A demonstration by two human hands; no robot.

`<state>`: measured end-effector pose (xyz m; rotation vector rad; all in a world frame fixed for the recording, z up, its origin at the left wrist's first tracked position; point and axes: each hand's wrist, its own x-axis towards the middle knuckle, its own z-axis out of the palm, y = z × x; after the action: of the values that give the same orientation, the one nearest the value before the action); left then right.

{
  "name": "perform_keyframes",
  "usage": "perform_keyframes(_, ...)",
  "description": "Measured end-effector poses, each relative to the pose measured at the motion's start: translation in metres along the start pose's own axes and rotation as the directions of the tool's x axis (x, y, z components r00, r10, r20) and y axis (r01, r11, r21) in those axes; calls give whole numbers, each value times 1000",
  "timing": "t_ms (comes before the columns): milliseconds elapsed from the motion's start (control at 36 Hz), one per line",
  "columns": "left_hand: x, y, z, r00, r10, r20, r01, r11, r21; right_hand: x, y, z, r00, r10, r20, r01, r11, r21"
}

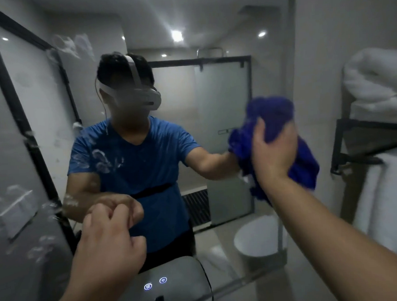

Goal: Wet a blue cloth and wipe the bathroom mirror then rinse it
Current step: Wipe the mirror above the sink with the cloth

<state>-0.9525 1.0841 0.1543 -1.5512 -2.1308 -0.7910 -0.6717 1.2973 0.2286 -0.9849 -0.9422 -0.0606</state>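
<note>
Both your hands are up in front of the bathroom mirror [222,98]. Far left, white foamy smears [99,160] streak the glass, scattered from the upper left down past the reflected black door frame.

Your left hand [110,242] sits low and left of centre, fingers curled into a loose fist with nothing in it. Its knuckles are close against the glass and meet their own reflection; whether they actually touch it is hard to tell. Just below that hand, near the mirror's bottom edge, two small round touch icons [155,283] glow white-blue.

Further right, your right hand [273,151] is raised higher, with the arm stretched out. It holds the blue cloth [271,109] bunched against the glass near the mirror's right edge, thumb pointing up and fingers curved into the folds. The cloth bulges above your hand and hangs below your wrist, and the whole area is blurred.

Right of the mirror, folded white towels [378,83] are stacked on a black wall rack [353,142], and more white towelling hangs under it.
</note>
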Motion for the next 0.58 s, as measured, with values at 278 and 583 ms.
perform_keyframes(278,0,-4,3,998,11,-65,-15,998,-62,-162,-17,1,609,-667,430,627,736,255)
perform_keyframes(583,3,-6,-6,999,28,23,-26,997,-67,-205,90,-64,666,-327,671,323,937,137)
